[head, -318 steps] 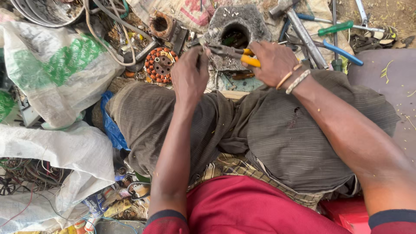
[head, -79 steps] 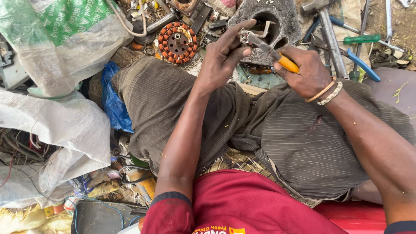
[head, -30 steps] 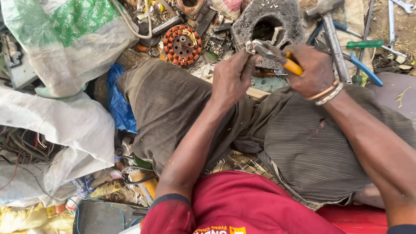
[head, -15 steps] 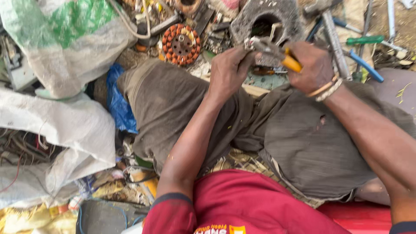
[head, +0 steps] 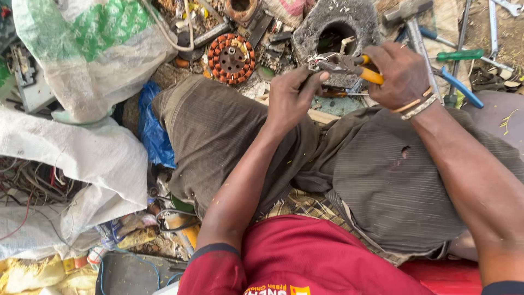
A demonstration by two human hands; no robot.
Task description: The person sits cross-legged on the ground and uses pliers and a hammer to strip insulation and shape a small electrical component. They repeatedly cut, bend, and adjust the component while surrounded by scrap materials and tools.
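**Q.** What does each hand hold, and where?

**A.** The right hand [head: 401, 76] is clenched around the yellow-handled metal pliers [head: 349, 65], whose nose points to the left in the picture. The left hand [head: 292, 98] has its fingertips [head: 316, 79] pinched together at the pliers' nose, on a small metal piece too small to identify. Both hands sit above the knees of the person's grey-brown ribbed trousers [head: 229, 125]. Whether the jaws of the pliers are shut cannot be told.

**Q.** What lies just beyond the hands?

**A.** Directly behind the pliers stands a grey, rough-cast round metal housing with a dark central hole [head: 335, 27]. To its left lies a round orange-and-copper wound motor stator [head: 232, 57].

**Q.** Which tools are on the right?

**A.** A steel hammer with a long metal shaft [head: 417, 33] lies just beside the right hand. Farther right are a green-handled screwdriver [head: 458, 54] and a blue-handled tool [head: 464, 90]. Two bracelets [head: 417, 105] circle the right wrist.

**Q.** And on the left?

**A.** A white woven sack with green print [head: 93, 49] sits at the top left, a second white sack [head: 71, 158] lies below it, and a crumpled blue plastic bag [head: 153, 131] touches the left knee. Tangled wires [head: 33, 186] show at the far-left edge.
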